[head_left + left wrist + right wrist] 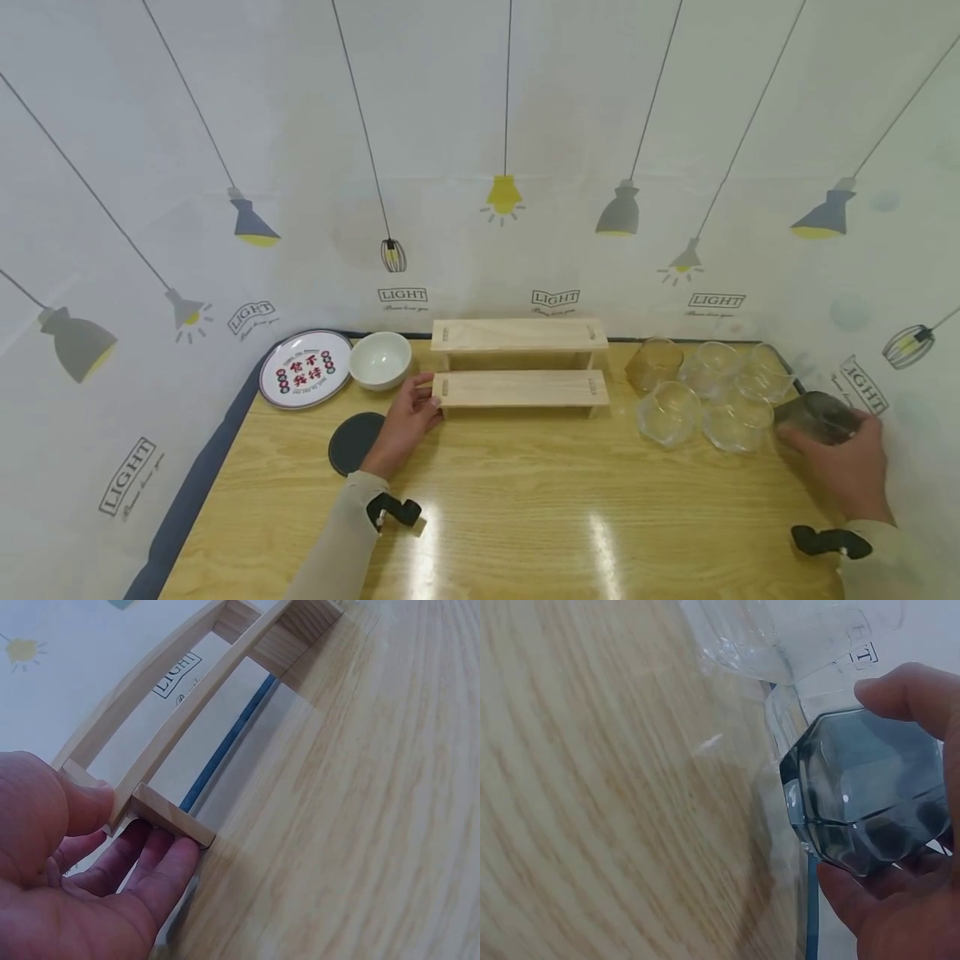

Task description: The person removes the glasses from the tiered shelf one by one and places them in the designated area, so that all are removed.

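Observation:
A two-step wooden rack (517,390) stands against the back wall. My left hand (408,417) holds its left end, with the thumb at the top board's edge and the fingers against the side leg (171,816). At the far right, my right hand (847,458) grips a smoky grey faceted glass (870,787) between thumb and fingers. That glass (821,417) is held beside a group of clear glasses, the nearest being a clear glass (738,421). An amber glass (654,365) stands at the group's back left.
Left of the rack are a white bowl (381,362), a plate with red characters (303,371) and a dark round coaster (356,446), partly behind my left hand. More clear glasses (670,414) stand right of the rack. A lamp-printed wall covering (450,125) surrounds the wooden table (525,517).

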Motion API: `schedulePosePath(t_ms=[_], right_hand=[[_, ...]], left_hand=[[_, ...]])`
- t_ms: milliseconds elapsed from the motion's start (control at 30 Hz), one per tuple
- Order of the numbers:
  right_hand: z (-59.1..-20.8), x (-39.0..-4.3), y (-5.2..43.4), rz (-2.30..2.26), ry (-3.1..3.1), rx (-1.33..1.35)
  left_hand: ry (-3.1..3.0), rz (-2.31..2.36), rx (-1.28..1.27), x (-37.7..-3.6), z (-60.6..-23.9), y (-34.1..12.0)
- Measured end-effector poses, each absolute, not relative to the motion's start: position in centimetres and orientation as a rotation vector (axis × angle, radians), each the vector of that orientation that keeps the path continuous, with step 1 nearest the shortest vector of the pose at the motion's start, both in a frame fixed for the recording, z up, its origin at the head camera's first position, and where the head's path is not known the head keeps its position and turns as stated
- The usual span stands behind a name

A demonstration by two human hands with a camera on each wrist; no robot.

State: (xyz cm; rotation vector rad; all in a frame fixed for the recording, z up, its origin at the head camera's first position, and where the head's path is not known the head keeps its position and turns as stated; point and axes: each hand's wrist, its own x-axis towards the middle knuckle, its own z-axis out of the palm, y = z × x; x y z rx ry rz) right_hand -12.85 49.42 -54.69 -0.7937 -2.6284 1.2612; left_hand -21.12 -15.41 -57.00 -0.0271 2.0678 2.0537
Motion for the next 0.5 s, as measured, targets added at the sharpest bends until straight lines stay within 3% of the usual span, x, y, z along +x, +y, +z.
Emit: schedulePosePath(t_ms=[500], right_hand=[[-55.28, -13.75, 48.87, 1.219, -2.674, -0.801]], left_hand=[[2.072, 2.058, -0.033, -21.17, -56.82, -15.42]])
